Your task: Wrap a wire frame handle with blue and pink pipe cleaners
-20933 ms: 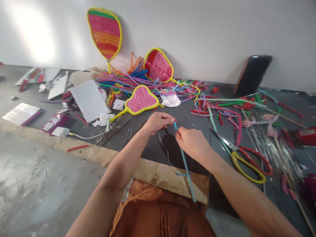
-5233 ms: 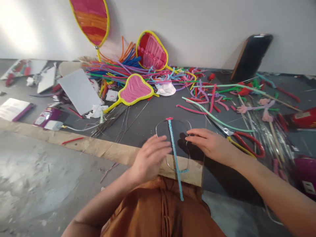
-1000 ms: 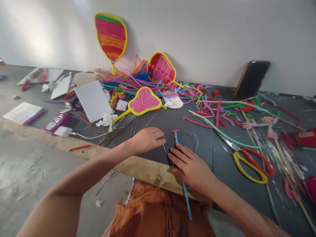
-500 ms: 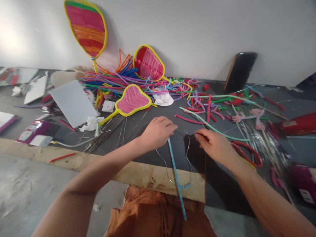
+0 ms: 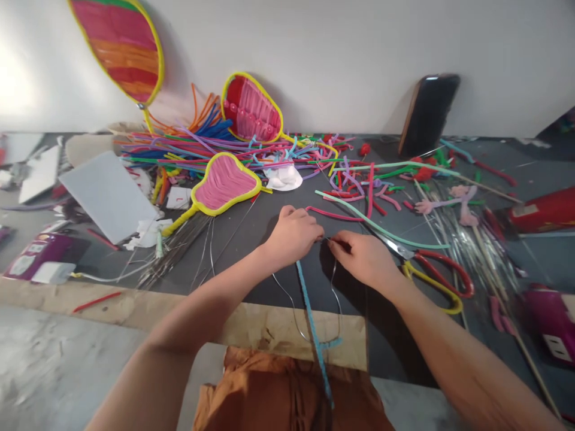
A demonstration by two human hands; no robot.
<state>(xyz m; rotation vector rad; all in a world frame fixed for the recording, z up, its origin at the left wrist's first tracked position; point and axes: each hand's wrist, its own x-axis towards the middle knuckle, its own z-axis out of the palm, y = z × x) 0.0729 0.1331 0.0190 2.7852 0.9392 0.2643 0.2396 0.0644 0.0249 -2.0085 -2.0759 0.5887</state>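
Note:
My left hand point(image 5: 296, 236) is closed over the top of a light-blue pipe cleaner point(image 5: 307, 305), which hangs down past the table edge in front of my lap. A thin silvery wire point(image 5: 338, 305) is bent into a loose loop, its lower part meeting a short blue side piece point(image 5: 331, 343) on the pipe cleaner. Fingertips of my right hand point(image 5: 366, 260) pinch the wire's right end, close to the left fingers. Exactly how the wire sits in the left grip is hidden.
Scissors point(image 5: 438, 275) with red and yellow handles lie right of my right hand. A pink heart-like paddle point(image 5: 227, 185) with a yellow rim rests at left. Pipe cleaners point(image 5: 197, 146) are heaped behind. A phone point(image 5: 429, 114) leans on the wall.
My right hand has moved left and now pinches the wire end beside my left hand. The view has shifted right, bringing more of the scissors into sight.

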